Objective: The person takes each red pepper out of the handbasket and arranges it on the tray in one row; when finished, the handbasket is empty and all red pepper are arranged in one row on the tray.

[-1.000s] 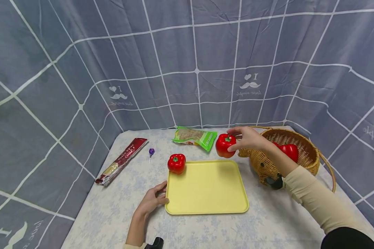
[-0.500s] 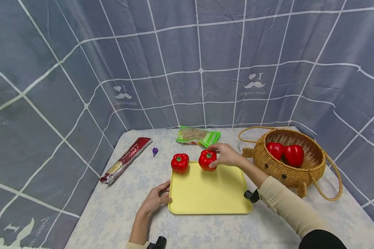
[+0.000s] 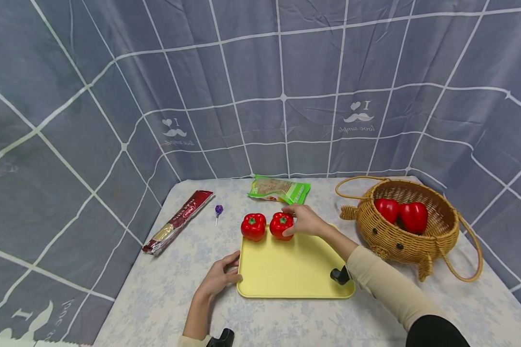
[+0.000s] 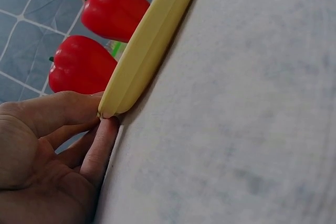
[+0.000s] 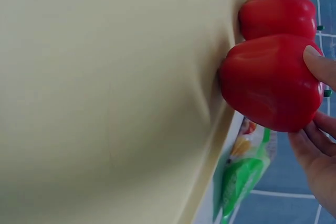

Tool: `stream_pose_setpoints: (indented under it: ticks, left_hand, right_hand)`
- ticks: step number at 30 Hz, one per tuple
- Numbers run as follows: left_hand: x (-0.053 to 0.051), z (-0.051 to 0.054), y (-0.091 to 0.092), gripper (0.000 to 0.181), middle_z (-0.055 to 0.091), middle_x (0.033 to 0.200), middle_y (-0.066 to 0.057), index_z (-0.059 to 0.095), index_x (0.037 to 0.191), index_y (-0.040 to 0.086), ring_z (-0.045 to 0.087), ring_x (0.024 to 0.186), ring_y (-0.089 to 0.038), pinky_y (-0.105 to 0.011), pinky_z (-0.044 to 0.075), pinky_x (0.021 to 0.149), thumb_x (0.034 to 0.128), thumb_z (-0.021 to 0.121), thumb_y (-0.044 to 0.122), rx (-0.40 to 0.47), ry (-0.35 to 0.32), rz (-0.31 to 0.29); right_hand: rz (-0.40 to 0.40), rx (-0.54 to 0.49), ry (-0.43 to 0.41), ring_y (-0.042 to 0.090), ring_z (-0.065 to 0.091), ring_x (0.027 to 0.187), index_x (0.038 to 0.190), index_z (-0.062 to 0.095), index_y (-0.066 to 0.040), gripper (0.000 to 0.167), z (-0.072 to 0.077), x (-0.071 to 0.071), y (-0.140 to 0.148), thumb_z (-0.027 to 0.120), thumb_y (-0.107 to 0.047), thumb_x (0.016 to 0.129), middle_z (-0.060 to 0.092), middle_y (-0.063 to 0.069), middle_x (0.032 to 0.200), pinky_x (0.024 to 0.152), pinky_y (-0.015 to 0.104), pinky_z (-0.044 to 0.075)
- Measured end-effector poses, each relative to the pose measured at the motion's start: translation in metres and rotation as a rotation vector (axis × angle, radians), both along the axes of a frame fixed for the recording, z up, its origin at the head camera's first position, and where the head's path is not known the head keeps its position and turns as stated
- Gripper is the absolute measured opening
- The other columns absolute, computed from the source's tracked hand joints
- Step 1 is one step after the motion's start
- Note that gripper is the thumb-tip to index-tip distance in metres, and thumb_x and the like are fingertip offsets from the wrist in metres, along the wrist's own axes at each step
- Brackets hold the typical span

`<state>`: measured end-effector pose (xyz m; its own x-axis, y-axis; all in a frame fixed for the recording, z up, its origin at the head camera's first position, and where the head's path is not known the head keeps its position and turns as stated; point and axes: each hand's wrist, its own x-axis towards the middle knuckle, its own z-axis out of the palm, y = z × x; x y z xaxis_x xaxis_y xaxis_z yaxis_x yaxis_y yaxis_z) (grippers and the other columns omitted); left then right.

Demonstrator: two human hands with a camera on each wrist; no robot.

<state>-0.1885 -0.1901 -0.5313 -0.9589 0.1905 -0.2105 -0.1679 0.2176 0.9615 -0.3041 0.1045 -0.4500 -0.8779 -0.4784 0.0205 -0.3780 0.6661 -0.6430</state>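
Note:
On the back left of the yellow tray [image 3: 295, 270] stands a red bell pepper [image 3: 253, 227]. A second red pepper [image 3: 281, 225] is just right of it, at the tray's back edge, and my right hand [image 3: 306, 221] grips it from the right. In the right wrist view, the thumb and fingers of my right hand [image 5: 317, 166] hold the pepper [image 5: 273, 82] near its stem end. My left hand [image 3: 217, 277] holds the tray's left edge; the left wrist view shows its fingers [image 4: 100, 150] pinching the rim [image 4: 142, 56].
A wicker basket [image 3: 410, 248] with two red peppers [image 3: 413, 217] stands at the right. Behind the tray lies a green packet [image 3: 280, 189]. A purple lollipop [image 3: 219, 210] and a dark red packet [image 3: 179, 222] lie at the left.
My right hand has carried the pepper leftward from beside the basket to the tray's back edge, near the other pepper. My left hand has stayed on the tray's edge. The view has shifted slightly.

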Motion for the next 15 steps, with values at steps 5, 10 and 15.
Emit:
stream_pose_setpoints:
  ticks: [5, 10, 15]
  left_hand:
    - [0.0009, 0.0007, 0.0000, 0.078, 0.051, 0.139, -0.021, 0.041, 0.146, -0.002, 0.049, 0.124, -0.028, -0.024, 0.053, 0.096, 0.0749, 0.073, -0.008, -0.003, -0.003, 0.002]
    - [0.0014, 0.0009, -0.0003, 0.078, 0.049, 0.140, -0.021, 0.041, 0.146, -0.002, 0.048, 0.125, -0.030, -0.027, 0.053, 0.097, 0.0749, 0.072, -0.008, 0.009, 0.002, -0.001]
    - [0.0009, 0.0002, -0.0002, 0.078, 0.050, 0.140, -0.021, 0.040, 0.146, -0.002, 0.049, 0.124, -0.028, -0.025, 0.053, 0.097, 0.0750, 0.072, -0.007, 0.008, -0.008, -0.005]
  right_hand:
    - [-0.012, -0.032, -0.019, 0.033, 0.059, 0.119, 0.134, 0.056, 0.003, 0.078, -0.0067, -0.0048, -0.0031, 0.088, -0.025, 0.068, 0.063, 0.017, 0.130, 0.101, 0.044, 0.050]
    - [0.001, -0.050, -0.019, 0.034, 0.059, 0.119, 0.133, 0.056, 0.003, 0.078, -0.0084, -0.0065, -0.0066, 0.088, -0.024, 0.068, 0.063, 0.017, 0.129, 0.101, 0.044, 0.050]
    - [0.019, -0.061, -0.032, 0.034, 0.058, 0.121, 0.134, 0.055, 0.004, 0.078, -0.0079, -0.0062, -0.0095, 0.088, -0.022, 0.068, 0.062, 0.018, 0.130, 0.103, 0.043, 0.050]
